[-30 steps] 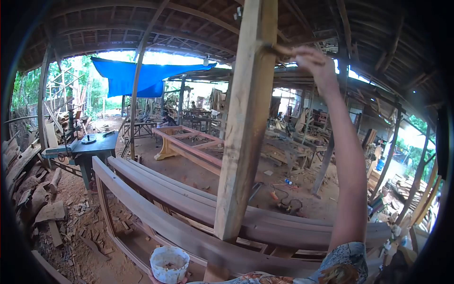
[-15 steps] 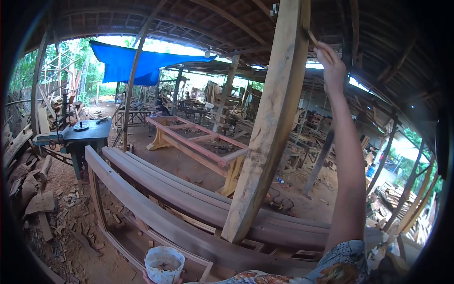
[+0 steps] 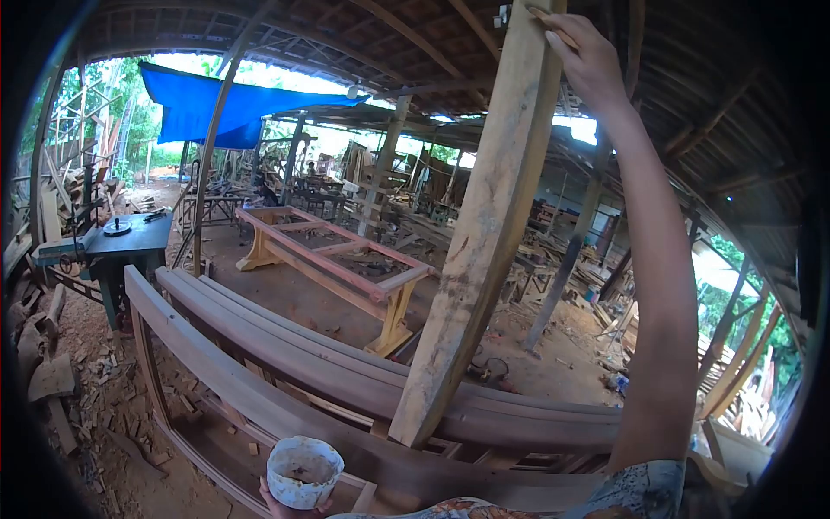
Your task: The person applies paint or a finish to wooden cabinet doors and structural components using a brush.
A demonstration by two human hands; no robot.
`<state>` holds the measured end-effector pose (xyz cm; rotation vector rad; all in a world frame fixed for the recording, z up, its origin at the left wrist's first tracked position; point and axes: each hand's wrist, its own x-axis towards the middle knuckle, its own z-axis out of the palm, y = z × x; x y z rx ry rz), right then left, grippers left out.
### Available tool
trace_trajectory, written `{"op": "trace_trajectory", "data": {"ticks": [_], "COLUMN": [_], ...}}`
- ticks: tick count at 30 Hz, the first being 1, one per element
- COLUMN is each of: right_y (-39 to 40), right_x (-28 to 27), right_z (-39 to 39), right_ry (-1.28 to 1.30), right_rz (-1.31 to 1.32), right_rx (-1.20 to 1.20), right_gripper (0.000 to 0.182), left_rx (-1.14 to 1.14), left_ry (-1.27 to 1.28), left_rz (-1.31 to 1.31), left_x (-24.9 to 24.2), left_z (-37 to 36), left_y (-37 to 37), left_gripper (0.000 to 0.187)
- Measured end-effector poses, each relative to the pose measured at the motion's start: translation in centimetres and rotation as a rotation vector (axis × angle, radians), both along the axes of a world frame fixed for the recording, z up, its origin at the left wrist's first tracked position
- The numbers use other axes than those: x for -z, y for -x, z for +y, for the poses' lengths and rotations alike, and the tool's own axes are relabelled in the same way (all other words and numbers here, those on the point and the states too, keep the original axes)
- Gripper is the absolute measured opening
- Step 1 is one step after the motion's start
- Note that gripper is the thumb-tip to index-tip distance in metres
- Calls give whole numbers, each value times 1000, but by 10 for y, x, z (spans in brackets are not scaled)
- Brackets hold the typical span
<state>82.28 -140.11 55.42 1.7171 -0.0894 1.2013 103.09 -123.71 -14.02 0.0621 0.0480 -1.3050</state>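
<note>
Near the bottom edge, my left hand (image 3: 278,507) holds a white tub (image 3: 304,472) with smeared sides and some brownish stuff inside. My right arm reaches up at the right, and my right hand (image 3: 588,59) pinches a thin wooden stick (image 3: 553,26). The stick's tip lies over the face of an upright, tilted wooden post (image 3: 486,225), near its top. The post stands among long brown wooden frames (image 3: 259,372) in front of me.
Beyond the frames stands a table frame with a reddish top (image 3: 346,246) and pale legs. A green machine table (image 3: 130,238) is at the left, above wood scraps. A blue tarp (image 3: 225,108) hangs behind.
My right hand has moved left with the stick, from beside the post's right edge to over its face. The tub has shifted slightly up, and the view has turned a little right.
</note>
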Motion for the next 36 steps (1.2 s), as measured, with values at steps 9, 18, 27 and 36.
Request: {"op": "trace_trajectory", "data": {"ticks": [9, 18, 27, 36], "right_y": [-45, -20, -29, 10], "right_x": [129, 407, 507, 362], "right_z": [-10, 12, 14, -7], "right_ry": [36, -355, -1225, -1525], "right_rz": [130, 732, 629, 13], "right_rx": [448, 232, 50, -200], "right_gripper": [20, 18, 17, 11], "left_rx": [63, 111, 149, 216], "left_ry": [-88, -195, -229, -170], "left_rz": [25, -71, -120, -64], "left_x": [35, 29, 28, 43], "left_z": [28, 37, 46, 43], "left_y": [-12, -25, -18, -27], "left_gripper": [76, 82, 85, 84]}}
